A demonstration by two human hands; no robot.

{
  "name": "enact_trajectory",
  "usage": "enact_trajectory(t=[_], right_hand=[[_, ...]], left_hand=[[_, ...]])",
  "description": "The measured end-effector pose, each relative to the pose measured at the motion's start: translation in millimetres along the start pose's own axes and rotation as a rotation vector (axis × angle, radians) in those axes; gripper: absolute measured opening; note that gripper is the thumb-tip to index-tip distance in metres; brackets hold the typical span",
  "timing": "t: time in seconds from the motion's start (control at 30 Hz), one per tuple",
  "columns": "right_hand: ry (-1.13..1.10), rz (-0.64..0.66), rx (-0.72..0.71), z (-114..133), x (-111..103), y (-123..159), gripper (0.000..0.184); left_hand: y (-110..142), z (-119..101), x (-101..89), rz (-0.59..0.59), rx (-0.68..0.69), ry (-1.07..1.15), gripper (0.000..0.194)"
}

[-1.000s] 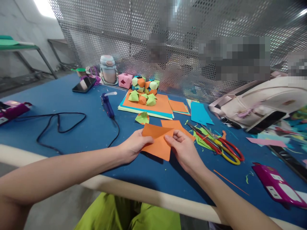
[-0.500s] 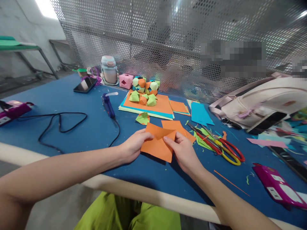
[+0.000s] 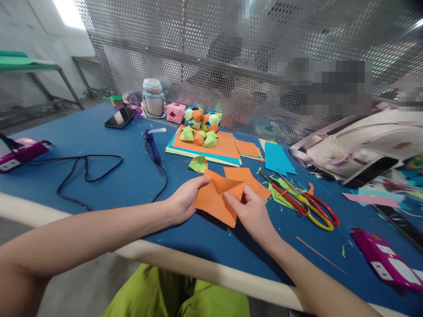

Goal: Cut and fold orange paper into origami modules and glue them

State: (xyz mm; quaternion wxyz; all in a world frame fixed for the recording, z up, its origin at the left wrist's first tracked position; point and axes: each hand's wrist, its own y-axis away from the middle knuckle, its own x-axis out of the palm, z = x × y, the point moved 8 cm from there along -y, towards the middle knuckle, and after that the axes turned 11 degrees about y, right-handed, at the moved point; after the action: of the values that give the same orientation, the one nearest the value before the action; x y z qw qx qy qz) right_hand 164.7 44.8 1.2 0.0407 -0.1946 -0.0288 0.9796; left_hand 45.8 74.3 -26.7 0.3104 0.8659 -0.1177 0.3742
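Between my two hands, a creased square of orange paper point(image 3: 216, 203) is held just above the blue table. My left hand point(image 3: 185, 200) pinches its left edge, thumb on top. On the right side, my right hand point(image 3: 253, 209) grips the paper with the thumb on its face and fingers behind. The sheet bends along its creases, with its upper edge dipping in the middle. More orange paper point(image 3: 261, 187) lies flat just behind it. A small green and orange folded piece point(image 3: 198, 164) rests beyond my left hand.
Scissors point(image 3: 307, 204) with red and yellow handles lie on green scraps at right. A blue glue gun point(image 3: 151, 147) stands at left, its cord trailing. Folded paper shapes point(image 3: 200, 136) sit on stacked sheets point(image 3: 228, 147). A pale bag point(image 3: 366, 145) and purple power strip point(image 3: 385, 259) are at right.
The orange paper has bent a little more along its creases, and my left thumb has shifted to its upper left edge. Both hands keep hold of it. The view has shifted slightly.
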Motion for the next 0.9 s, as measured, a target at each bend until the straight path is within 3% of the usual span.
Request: enact_trajectory(t=[0.1,0.2,0.33,0.47,0.53,0.6,0.73,0.9], right_hand=[[0.184,-0.038,-0.099,9.1,-1.5,4.3,0.023],[0.412,-0.081,-0.336,25.7,-0.1,10.9,0.016],[0.677,-0.075,-0.670,44.8,12.1,24.5,0.029],[0.975,-0.088,-0.787,48.7,23.6,31.9,0.043],[1.066,-0.080,-0.784,46.5,27.2,32.4,0.050],[1.086,-0.063,-0.774,44.3,28.8,32.6,0.056],[0.814,-0.012,-0.684,44.6,20.6,28.4,0.056],[0.247,-0.037,-0.156,19.8,-4.4,4.5,0.045]], left_hand=[[0.3,1.4,3.6,0.045,-0.032,0.040,0.023],[1.2,0.4,3.3,0.052,-0.033,0.069,0.023],[2.3,-4.0,-0.7,0.027,-0.006,0.024,0.022],[3.5,-7.8,0.1,0.048,0.015,0.030,0.030],[4.4,-7.2,2.2,0.072,0.009,0.050,0.032],[5.2,-9.6,2.8,0.075,0.053,0.033,0.021],[5.8,-17.3,1.0,0.049,0.180,-0.030,0.005],[5.8,-17.2,3.4,0.081,0.184,-0.037,0.007]])
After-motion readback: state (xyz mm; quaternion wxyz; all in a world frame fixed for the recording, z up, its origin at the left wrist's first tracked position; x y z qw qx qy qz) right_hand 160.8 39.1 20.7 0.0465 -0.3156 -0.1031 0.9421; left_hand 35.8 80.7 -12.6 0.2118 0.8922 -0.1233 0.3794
